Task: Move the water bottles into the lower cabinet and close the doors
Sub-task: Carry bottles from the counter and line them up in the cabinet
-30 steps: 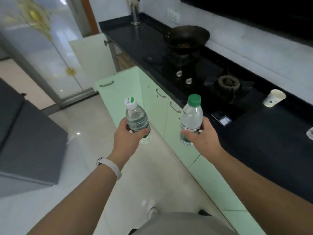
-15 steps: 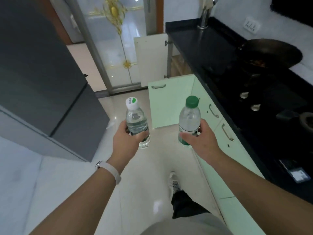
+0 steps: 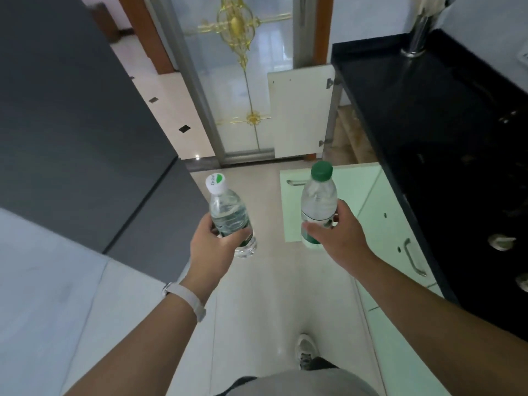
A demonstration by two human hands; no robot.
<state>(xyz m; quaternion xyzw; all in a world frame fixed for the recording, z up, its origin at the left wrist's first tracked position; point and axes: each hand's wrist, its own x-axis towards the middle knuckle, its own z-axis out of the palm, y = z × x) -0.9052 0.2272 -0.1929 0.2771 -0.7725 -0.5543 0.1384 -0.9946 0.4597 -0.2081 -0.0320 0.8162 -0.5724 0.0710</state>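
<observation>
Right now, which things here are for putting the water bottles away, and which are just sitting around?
For the job:
- clear plastic bottle with white cap, in the left hand
- clear plastic bottle with green cap, in the right hand
- open pale green cabinet door
- open white cabinet door

Just sitting around:
- black countertop
- steel tap
- dark grey fridge

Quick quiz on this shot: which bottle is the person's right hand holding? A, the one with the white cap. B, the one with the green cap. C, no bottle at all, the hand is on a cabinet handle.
B: the right hand grips the bottle with the green cap by its lower half, while the left hand holds the white-capped bottle.
</observation>
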